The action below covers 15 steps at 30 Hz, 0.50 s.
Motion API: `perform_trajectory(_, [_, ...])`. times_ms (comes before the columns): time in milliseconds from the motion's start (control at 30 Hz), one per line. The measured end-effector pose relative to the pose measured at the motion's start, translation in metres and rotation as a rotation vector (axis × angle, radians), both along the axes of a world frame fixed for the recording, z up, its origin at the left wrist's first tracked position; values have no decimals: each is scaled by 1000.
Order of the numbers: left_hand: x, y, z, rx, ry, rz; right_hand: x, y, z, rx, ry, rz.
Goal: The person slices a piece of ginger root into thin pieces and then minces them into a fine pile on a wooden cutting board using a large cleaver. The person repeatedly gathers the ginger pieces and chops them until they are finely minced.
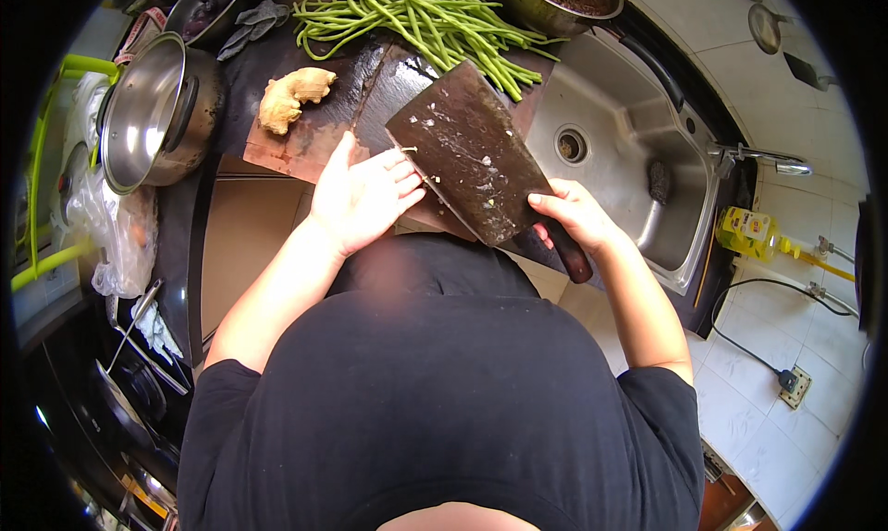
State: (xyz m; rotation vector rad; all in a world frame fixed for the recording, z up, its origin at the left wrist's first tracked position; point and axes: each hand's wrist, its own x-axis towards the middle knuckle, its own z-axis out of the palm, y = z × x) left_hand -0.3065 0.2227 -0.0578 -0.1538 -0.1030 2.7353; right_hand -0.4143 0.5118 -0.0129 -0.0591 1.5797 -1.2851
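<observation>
The cleaver [474,152] likely feels stiff, blade-heavy and slick, best held by its handle [566,251], which the right hand [572,213] grips while the left hand [365,191] is spread palm-up.

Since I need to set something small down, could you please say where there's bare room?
The worktop has a bare patch between the ginger and the green beans. The sink has bare floor between its drain and the dark brush. The left is crowded by the steel pot and plastic bag; the cleaver overhangs the worktop.
</observation>
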Motion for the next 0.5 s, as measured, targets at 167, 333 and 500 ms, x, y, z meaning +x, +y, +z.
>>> perform_trajectory(167, [8,-3,20,-325,-364,20,0,9,-6,47,60,-46])
perform_trajectory(333, [12,-22,12,-694,-343,77,14,-1,15,225,355,58])
perform_trajectory(500, [-1,-43,-16,-1421,-238,448,32,-26,23,459,1143,422])
